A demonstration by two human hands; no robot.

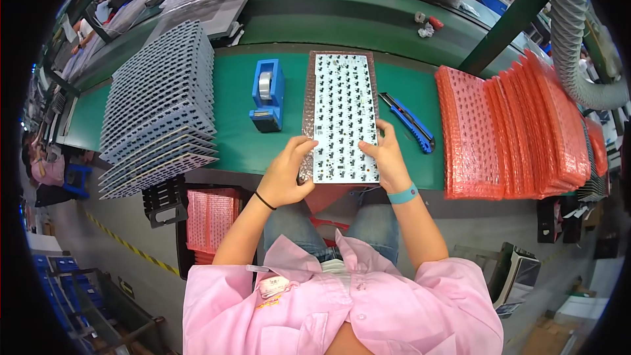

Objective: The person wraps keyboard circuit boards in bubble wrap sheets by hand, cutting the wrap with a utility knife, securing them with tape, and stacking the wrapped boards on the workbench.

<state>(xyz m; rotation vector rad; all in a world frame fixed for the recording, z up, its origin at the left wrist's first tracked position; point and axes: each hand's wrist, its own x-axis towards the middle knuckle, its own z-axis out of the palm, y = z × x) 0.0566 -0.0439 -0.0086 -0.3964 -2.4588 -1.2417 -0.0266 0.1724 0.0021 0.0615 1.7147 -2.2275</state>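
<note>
A white keyboard circuit board [343, 108] with rows of black marks lies in front of me, on top of a clear bubble-wrap sheet [307, 102]. The wrap shows past its left and top edges. My left hand [287, 167] grips the lower left edge, its forefinger touching the board's face. On the opposite side, my right hand [386, 158] closes round the right edge, thumb over the face. To the left stands a blue tape dispenser [268, 98] with a roll in it. A blue utility knife [409, 123] lies to the right of the board.
A tall stack of circuit boards [158, 98] rises at the left. Several red bubble-wrap packs [519, 131] stand at the right. A bin below the left edge holds more red packs [210, 217]. Behind the green table [230, 148] runs a green conveyor [315, 16]. A grey hose [570, 33] hangs at right.
</note>
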